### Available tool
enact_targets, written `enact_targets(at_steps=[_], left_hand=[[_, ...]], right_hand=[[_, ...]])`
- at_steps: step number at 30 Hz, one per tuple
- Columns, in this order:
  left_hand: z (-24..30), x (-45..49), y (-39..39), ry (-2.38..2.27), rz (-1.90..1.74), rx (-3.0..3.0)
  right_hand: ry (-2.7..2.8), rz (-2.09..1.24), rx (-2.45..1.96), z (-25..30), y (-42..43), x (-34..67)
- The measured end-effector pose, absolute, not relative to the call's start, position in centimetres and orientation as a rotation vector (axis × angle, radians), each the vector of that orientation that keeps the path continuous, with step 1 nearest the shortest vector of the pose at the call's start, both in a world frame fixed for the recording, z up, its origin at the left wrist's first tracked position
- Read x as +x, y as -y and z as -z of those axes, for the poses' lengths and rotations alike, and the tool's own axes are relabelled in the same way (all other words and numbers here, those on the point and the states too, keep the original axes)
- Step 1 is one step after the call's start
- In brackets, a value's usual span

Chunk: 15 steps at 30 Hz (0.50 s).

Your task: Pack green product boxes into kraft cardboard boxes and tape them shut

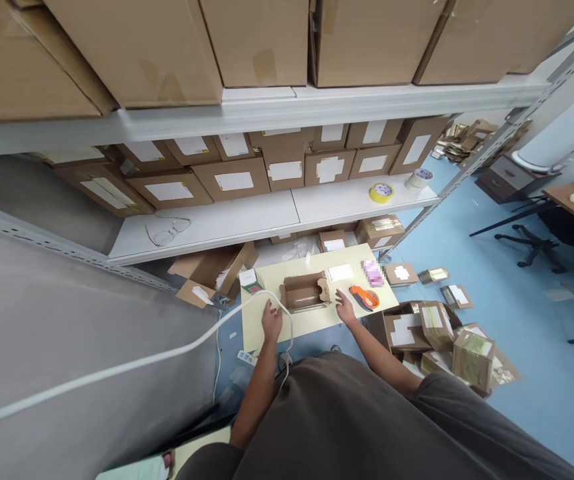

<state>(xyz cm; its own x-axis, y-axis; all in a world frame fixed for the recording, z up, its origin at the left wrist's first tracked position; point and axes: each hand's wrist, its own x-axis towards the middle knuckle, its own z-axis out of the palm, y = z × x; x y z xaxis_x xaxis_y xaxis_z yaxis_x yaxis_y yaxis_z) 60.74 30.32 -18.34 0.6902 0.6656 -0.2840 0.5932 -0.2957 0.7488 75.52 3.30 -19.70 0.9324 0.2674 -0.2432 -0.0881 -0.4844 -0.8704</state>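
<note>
An open cardboard box lies on the pale yellow table, its hollow inside facing up. Just off its left front corner is my left hand, fingers apart and holding nothing. My right hand hovers to the right of the box, also with spread fingers and nothing in it. Close to that hand rests an orange tape cutter. Behind it lie a white paper slip and a blurred pinkish item. A small green-and-white box stands at the table's left edge.
A white cable arcs across the left, passing near my left hand. Above the table runs a shelf with labelled boxes, glasses and yellow tape. Taped parcels pile on the floor at right; an open carton stands left.
</note>
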Motion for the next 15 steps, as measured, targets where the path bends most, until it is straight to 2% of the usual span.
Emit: enact_targets(at_steps=[4, 9, 15], left_hand=[[15.6, 63.7, -31.9, -0.889, -0.456, 2.022], [14.3, 67.8, -31.0, -0.393, 0.128, 2.169], [17.1, 64.9, -31.6, -0.342, 0.327, 2.364]], right_hand=[[0.166, -0.3, -1.918, 17.1, -5.8, 76.6], [0.503, -0.588, -1.923, 15.4, -11.3, 77.9], [0.748, -0.631, -2.265, 16.6, -9.0, 78.7]])
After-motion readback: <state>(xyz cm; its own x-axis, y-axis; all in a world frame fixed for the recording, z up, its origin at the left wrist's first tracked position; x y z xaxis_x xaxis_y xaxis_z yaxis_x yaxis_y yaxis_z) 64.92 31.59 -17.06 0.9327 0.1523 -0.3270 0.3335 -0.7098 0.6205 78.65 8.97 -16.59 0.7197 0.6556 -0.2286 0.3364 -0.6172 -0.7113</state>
